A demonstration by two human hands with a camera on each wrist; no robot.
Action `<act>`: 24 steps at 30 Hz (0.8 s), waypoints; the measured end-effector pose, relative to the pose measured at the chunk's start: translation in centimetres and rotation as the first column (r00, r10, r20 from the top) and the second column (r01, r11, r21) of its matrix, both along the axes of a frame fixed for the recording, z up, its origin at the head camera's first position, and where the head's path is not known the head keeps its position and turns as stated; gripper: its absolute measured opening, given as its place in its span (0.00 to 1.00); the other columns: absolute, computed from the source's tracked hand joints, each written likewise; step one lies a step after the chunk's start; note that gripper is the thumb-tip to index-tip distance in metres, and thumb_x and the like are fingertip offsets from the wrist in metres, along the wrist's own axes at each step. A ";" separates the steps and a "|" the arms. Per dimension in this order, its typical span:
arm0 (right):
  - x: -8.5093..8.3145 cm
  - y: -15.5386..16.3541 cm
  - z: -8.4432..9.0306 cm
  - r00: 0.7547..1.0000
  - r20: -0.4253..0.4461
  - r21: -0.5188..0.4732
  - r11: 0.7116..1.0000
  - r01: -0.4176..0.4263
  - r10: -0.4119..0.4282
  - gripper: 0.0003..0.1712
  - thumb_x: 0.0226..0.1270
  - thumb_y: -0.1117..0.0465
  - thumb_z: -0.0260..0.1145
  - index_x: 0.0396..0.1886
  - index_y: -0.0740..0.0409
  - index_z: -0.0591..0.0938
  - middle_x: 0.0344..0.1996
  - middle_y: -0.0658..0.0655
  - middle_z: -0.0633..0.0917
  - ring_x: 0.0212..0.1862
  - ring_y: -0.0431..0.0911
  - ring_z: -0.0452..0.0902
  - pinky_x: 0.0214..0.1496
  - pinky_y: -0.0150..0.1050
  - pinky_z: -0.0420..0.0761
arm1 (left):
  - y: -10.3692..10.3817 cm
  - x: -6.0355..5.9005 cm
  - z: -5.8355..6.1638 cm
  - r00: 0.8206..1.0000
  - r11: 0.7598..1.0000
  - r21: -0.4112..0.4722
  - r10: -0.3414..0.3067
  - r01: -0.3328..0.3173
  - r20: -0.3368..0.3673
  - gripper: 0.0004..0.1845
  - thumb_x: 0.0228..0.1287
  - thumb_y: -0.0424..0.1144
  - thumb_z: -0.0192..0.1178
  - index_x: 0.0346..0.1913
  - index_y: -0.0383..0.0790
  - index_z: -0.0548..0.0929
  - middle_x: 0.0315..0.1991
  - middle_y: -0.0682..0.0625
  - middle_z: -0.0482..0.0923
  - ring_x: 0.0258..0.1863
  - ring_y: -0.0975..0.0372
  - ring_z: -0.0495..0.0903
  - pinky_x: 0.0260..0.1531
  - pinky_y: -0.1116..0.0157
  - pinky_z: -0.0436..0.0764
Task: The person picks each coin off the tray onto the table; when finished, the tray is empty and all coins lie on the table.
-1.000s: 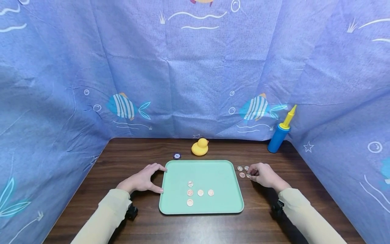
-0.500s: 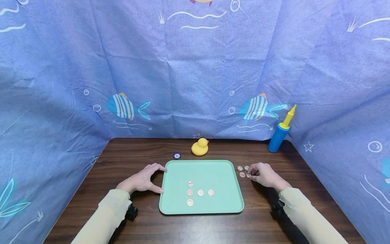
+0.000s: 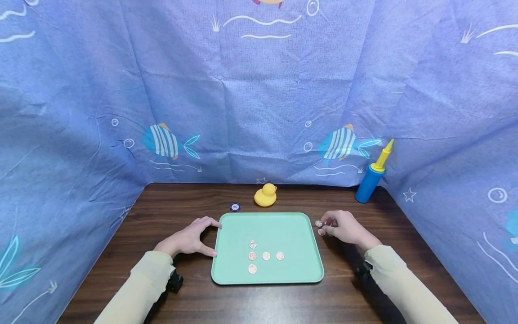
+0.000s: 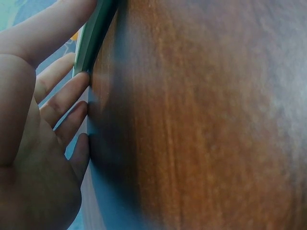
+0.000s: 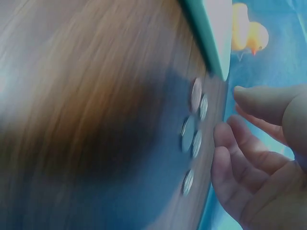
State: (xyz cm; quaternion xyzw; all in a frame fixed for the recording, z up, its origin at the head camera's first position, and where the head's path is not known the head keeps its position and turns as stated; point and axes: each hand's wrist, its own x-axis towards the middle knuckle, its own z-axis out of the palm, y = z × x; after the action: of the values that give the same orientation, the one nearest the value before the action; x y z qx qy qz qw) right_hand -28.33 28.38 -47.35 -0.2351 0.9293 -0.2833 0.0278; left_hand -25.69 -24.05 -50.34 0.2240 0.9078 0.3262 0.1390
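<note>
Right of the green tray [image 3: 295, 238], five coins [image 5: 188, 134] lie on the bench [image 3: 267, 306] by the right hand [image 3: 347, 227].

Right fingers [image 5: 224, 179] bent, just beside the coins; cannot tell whether thumb and forefinger pinch one. Left hand [image 3: 190, 238] at the tray's left rim, thumb and forefinger spread wide.

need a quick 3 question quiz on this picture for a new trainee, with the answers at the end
1. How many coins lie in the green tray?
2. True or false: the yellow duck sits on the table, beyond the tray's far edge.
3. Which things are nearest the right hand?
A) dark chip
B) blue pump
C) loose coins beside the tray

Key:
1. Five
2. True
3. C
</note>
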 end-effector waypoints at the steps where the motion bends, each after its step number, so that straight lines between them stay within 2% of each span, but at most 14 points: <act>1: 0.0 -0.4 0.1 1.000 0.004 -0.012 1.000 -0.020 0.020 0.03 0.70 0.67 0.71 0.42 0.60 0.87 0.29 0.50 0.88 0.29 0.41 0.82 0.31 0.35 0.79 | 0.0 0.0 0.0 1.000 1.000 0.001 -0.003 0.003 -0.001 0.43 0.53 0.58 0.81 0.70 0.48 0.75 0.72 0.46 0.70 0.76 0.46 0.61 0.72 0.39 0.64; 4: 0.0 -1.8 0.3 0.997 -0.008 -0.030 0.997 -0.072 0.072 0.04 0.70 0.68 0.71 0.43 0.62 0.87 0.30 0.50 0.88 0.30 0.41 0.82 0.31 0.35 0.80 | 0.0 0.0 0.0 1.000 1.000 0.002 -0.013 0.013 -0.005 0.44 0.53 0.58 0.81 0.70 0.48 0.75 0.72 0.46 0.70 0.76 0.45 0.61 0.72 0.39 0.64; 9: -0.3 -4.4 0.6 0.991 -0.055 0.010 0.992 -0.123 0.123 0.07 0.69 0.67 0.72 0.45 0.61 0.88 0.34 0.48 0.86 0.34 0.37 0.79 0.35 0.36 0.80 | 0.0 0.1 0.0 1.000 1.000 0.001 -0.022 0.022 -0.009 0.43 0.53 0.58 0.81 0.70 0.47 0.75 0.72 0.45 0.69 0.76 0.44 0.61 0.72 0.38 0.63; 16: -0.6 -8.7 0.5 0.969 -0.073 0.036 0.972 -0.234 0.236 0.07 0.67 0.67 0.74 0.44 0.61 0.88 0.37 0.53 0.89 0.37 0.40 0.83 0.41 0.39 0.85 | -0.1 0.0 -0.2 1.000 1.000 0.006 -0.014 0.014 -0.004 0.43 0.54 0.59 0.80 0.70 0.49 0.75 0.72 0.46 0.69 0.77 0.45 0.60 0.72 0.38 0.64; 24: -0.6 -13.0 0.7 0.945 -0.031 0.057 0.945 -0.323 0.325 0.09 0.66 0.67 0.75 0.45 0.61 0.89 0.40 0.56 0.90 0.38 0.43 0.86 0.45 0.41 0.86 | -0.1 -0.1 -0.3 1.000 1.000 0.008 -0.009 0.009 -0.002 0.43 0.53 0.59 0.81 0.70 0.50 0.75 0.73 0.47 0.69 0.76 0.46 0.61 0.71 0.39 0.64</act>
State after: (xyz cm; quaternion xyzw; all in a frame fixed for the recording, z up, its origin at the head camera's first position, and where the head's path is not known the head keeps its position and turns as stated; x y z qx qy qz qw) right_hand -28.90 15.42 -46.62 -0.3895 0.8853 -0.2465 0.0613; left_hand -25.83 -24.15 -50.63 0.2291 0.9056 0.3289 0.1388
